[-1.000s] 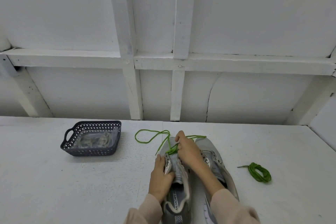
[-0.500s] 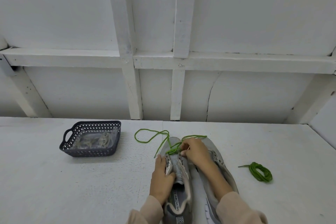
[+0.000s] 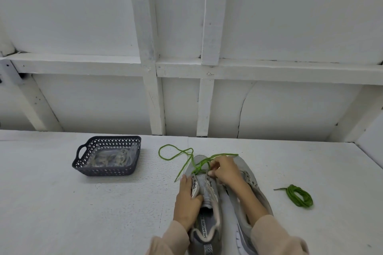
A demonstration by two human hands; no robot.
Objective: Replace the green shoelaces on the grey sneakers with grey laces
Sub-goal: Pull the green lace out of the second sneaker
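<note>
- A dark perforated basket [image 3: 103,171] stands on the white table [image 3: 83,213], well to the left of the laced sneaker [image 3: 204,188] and a little farther back.
- In the basket lies a clear bag of pale grey laces [image 3: 112,157].
- The laced sneaker points away from the person; a second sneaker [image 3: 253,184] lies just beside it on its right.
- The green lace [image 3: 176,154] is threaded only near the laced sneaker's toe, and its loose ends loop over the table past the toe and to its left.
- The right hand [image 3: 226,172] hovers over the laced sneaker's front eyelets, fingertips pinching the green lace there.
- The left hand [image 3: 187,203] grips the laced sneaker's left eyelet flap, thumb on the tongue side.
- A coiled green lace [image 3: 298,195] lies right of the laced sneaker, beyond the second sneaker.
</note>
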